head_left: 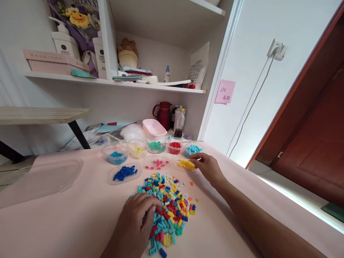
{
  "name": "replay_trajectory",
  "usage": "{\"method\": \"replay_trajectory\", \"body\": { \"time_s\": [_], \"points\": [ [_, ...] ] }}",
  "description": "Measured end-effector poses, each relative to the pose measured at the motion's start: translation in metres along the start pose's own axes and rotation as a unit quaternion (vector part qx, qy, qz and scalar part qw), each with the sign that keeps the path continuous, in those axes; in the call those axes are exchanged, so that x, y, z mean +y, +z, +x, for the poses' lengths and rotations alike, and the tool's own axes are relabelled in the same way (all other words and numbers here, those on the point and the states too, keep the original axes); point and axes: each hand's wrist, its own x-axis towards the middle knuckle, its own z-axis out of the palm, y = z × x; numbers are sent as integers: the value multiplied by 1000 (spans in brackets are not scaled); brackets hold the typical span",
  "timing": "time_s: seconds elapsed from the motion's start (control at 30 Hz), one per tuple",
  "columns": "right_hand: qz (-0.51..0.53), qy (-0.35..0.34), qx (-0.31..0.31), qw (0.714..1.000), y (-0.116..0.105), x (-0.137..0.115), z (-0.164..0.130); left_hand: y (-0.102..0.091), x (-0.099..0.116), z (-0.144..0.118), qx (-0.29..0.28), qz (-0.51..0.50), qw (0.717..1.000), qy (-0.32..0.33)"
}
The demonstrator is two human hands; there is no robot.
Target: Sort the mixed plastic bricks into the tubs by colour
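Note:
A heap of small mixed-colour toy building bricks (169, 206) lies on the pink tabletop. My left hand (138, 218) rests on the heap's left side, thumb and forefinger drawn together over the bricks; anything between them is hidden. Farther back, my right hand (206, 165) reaches over the right edge of a shallow clear tray of yellow bricks (186, 164). Its fingertips are bent close together, and I cannot make out what they hold. Just behind it stands a tub of light blue bricks (193, 149). Pink bricks (158, 164) lie in the tray to the left.
Clear containers hold red bricks (175, 147), green bricks (156, 146), pale yellow bricks (138, 152), blue bricks (116, 157) and dark blue bricks (125, 173). A clear lid (61, 179) lies left. Behind are a pink basin (154, 127), red jug (163, 116) and bottle (180, 123).

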Motion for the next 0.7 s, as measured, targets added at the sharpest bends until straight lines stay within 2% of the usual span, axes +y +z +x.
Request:
{"method": "replay_trajectory", "body": {
  "time_s": [0.1, 0.17, 0.3, 0.37, 0.5, 0.63, 0.7],
  "points": [
    [14, -7, 9, 1000, 0, -1, -1, 0, 1, 1, -1, -3, 1000, -3],
    [23, -16, -7, 1000, 1, -4, -4, 0, 1, 0, -4, -1, 1000, -5],
    [13, -60, -109, 992, 5, -13, -14, -1, 2, 0, 1, 0, 1000, -8],
    [-29, -121, -144, 982, 9, -17, -20, -1, 3, 0, 4, -2, 1000, -10],
    [-144, -230, -141, 952, 16, -21, -27, -2, 4, 0, 4, -3, 1000, -15],
    [-246, -247, -170, 922, 16, -23, -31, -2, 4, 1, 7, -5, 1000, -10],
    [-248, -244, -208, 914, 15, -25, -32, -2, 4, 1, 11, -6, 1000, -8]
  ]
}}
